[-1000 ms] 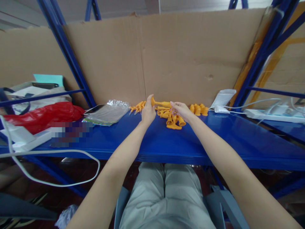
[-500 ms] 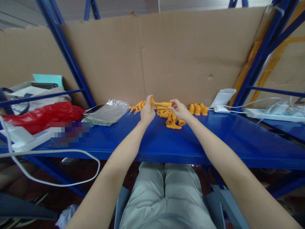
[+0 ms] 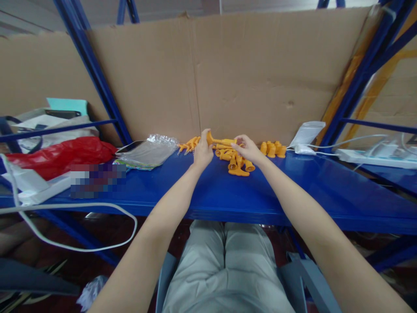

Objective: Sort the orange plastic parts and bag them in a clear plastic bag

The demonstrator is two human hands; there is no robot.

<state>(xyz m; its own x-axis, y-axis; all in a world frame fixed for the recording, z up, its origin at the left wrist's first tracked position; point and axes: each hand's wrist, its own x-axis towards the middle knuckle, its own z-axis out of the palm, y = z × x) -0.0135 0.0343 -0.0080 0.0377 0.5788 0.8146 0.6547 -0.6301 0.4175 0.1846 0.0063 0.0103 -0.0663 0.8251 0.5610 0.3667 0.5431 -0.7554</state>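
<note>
My left hand point(image 3: 202, 151) is closed around the handle end of a yellow plastic corkscrew point(image 3: 224, 141), held level just above the table near the cardboard. At its other end, the fingers of my right hand point(image 3: 248, 149) pinch the yellow body. Below and between my hands lies a pile of yellow corkscrew parts point(image 3: 239, 165), some with T-shaped handles and some with round hollow ends. Left of my left hand are several yellow handles with metal spirals point(image 3: 189, 145). To the right of my right hand stand several yellow bell-shaped caps point(image 3: 273, 150).
The blue table point(image 3: 221, 200) is backed by a tall cardboard sheet point(image 3: 260, 74). On the left lie a clear plastic bag point(image 3: 146, 154), a red bag point(image 3: 65, 156) and a white power strip point(image 3: 45, 191). A white packet point(image 3: 306, 137) and cables are at the right.
The view has shifted slightly. My right hand's fingers have moved a little at the corkscrew's end, while my left hand keeps its hold.
</note>
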